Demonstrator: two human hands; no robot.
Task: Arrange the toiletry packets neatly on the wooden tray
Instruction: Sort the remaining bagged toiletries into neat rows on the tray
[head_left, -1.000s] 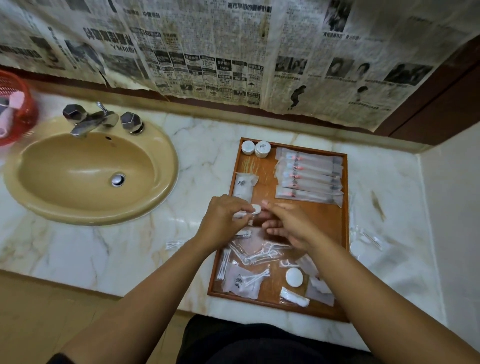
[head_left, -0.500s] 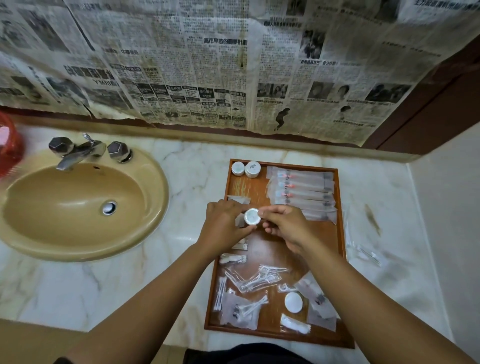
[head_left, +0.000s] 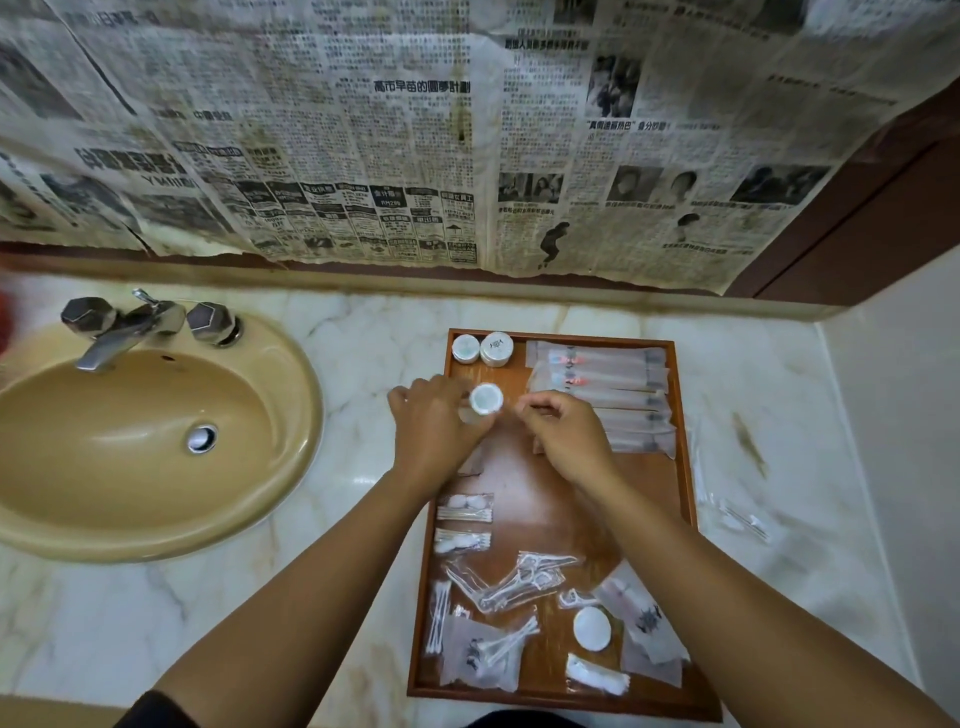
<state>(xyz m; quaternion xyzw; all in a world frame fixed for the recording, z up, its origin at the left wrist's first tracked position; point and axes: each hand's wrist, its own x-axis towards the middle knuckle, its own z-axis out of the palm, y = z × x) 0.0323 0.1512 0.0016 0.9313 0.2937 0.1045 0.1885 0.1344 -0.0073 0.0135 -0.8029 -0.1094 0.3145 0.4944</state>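
We view the scene through one wide-angle head camera, facing forward and steeply down at close range over the counter (head_left: 363, 338), with the tray (head_left: 545, 499) centred, sink (head_left: 130, 441) left and wall (head_left: 415, 156) above.

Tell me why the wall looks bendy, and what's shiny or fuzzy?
Head view: the wide-angle lens curves the newspaper-covered wall and the back edge of the pale marble counter; a light glares off the counter beside the brown wooden tray; the red thing at the left edge is blurred; the left hand holding the small white round jar looks slightly soft.
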